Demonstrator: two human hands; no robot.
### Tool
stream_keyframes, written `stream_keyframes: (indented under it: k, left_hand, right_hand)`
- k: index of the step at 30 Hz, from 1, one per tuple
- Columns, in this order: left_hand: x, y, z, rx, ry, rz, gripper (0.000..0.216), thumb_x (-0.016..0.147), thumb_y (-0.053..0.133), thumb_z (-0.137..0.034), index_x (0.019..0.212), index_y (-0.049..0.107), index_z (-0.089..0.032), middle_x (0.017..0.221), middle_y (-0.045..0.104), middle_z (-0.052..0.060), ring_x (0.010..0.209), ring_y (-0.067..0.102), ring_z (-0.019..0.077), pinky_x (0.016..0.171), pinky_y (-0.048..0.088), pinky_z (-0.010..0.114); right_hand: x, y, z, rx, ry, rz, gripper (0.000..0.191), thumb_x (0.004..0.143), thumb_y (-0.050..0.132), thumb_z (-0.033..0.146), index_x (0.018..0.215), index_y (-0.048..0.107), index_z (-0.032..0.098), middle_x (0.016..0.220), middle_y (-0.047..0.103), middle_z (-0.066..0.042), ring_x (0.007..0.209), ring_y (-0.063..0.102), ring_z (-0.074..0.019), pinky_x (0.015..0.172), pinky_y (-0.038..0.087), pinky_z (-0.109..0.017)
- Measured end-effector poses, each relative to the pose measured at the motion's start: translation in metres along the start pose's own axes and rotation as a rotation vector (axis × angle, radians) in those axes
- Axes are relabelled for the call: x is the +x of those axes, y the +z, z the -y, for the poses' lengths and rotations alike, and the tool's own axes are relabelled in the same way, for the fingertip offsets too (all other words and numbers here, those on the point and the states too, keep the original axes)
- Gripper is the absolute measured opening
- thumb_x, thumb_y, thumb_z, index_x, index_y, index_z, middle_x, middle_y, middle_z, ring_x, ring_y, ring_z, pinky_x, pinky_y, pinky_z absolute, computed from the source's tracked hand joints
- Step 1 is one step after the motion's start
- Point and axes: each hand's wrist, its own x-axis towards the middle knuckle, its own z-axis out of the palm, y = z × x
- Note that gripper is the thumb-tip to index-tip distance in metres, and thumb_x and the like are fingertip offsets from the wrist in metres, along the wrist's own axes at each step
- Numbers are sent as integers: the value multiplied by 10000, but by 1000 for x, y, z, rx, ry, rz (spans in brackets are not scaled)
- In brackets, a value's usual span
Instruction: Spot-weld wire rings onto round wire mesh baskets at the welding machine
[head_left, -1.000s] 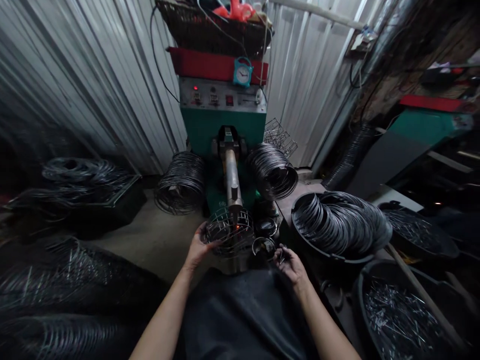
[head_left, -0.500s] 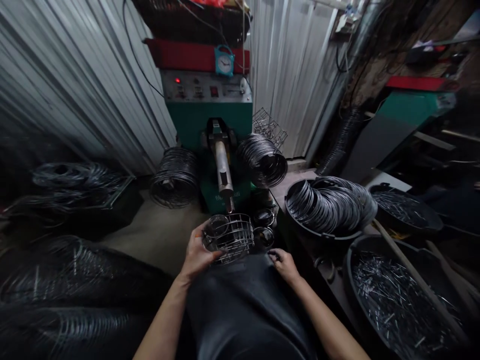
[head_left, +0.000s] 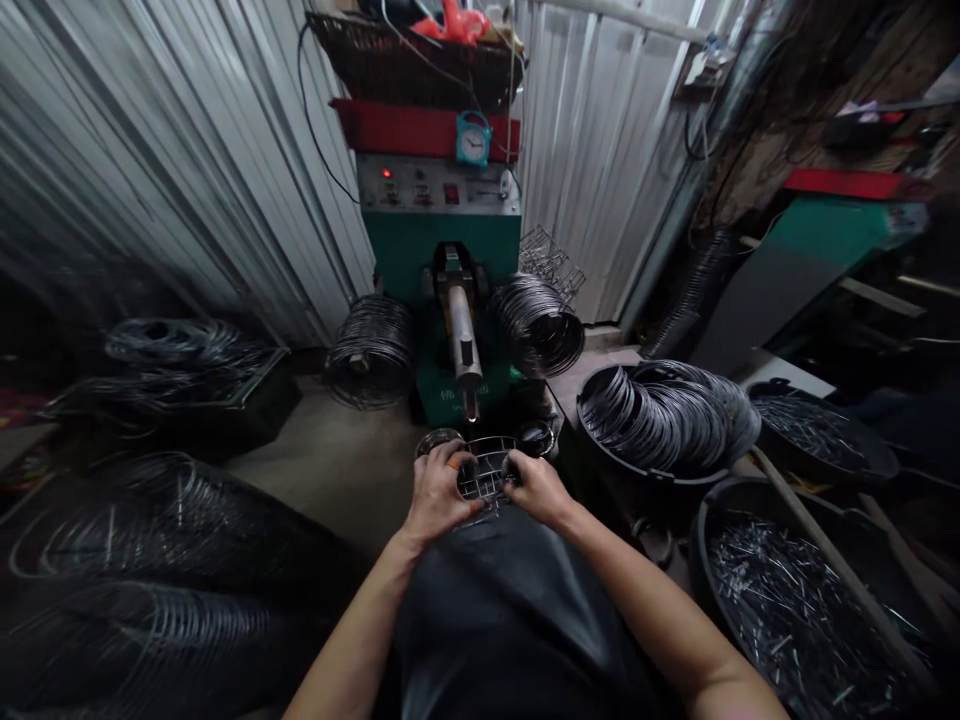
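Above my dark apron, a small round wire basket (head_left: 487, 462) is between my two hands, just in front of the machine. My left hand (head_left: 442, 490) grips its left side, thumb low and fingers over the top, with an orange band on one finger. My right hand (head_left: 538, 488) is closed at the basket's right side; its fingertips are partly hidden. At the left hand's far side a wire ring part (head_left: 439, 440) shows. Beyond the basket, the green machine's metal arm (head_left: 463, 335) points toward me, its tip (head_left: 471, 405) a little above and apart from the basket.
Wire ring coils (head_left: 373, 350) hang left of the machine arm, more (head_left: 538, 325) on the right. A tub of wire rings (head_left: 667, 415) and a bucket of short wire pieces (head_left: 795, 590) with a stick stand at right. Wire mesh stacks (head_left: 172, 590) lie at left.
My right hand has moved from the apron's right edge up and left to the wire basket's right side. My left hand has shifted right with the basket. The view has shifted slightly.
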Motion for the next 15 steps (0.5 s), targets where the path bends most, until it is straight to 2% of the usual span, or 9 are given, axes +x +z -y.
stream_keyframes:
  k: [5, 10, 15]
  left_hand:
    - [-2, -1, 3, -25, 25, 21, 465, 502, 803, -243, 918, 599, -212, 1224, 534, 99, 1168, 455, 308, 967, 345, 441]
    - [-5, 2, 7, -85, 17, 29, 493, 497, 823, -259, 948, 627, -228, 1236, 521, 97, 1173, 455, 302, 978, 350, 449]
    - [-1, 0, 11, -137, -19, 18, 549, 484, 838, -255, 993, 635, -220, 1234, 516, 105, 1185, 452, 298, 991, 349, 448]
  right_hand:
    - [-8, 18, -8, 67, -109, -48, 211, 694, 550, 89, 831, 650, 214, 839, 702, -23, 791, 636, -170, 704, 450, -247]
    - [-5, 16, -16, 220, -187, 85, 237, 778, 510, 119, 930, 681, 182, 887, 712, -42, 842, 652, -165, 772, 485, -271]
    - [-3, 3, -16, 147, -335, 196, 277, 818, 556, 246, 1064, 656, 168, 998, 685, -96, 928, 634, -205, 805, 484, -318]
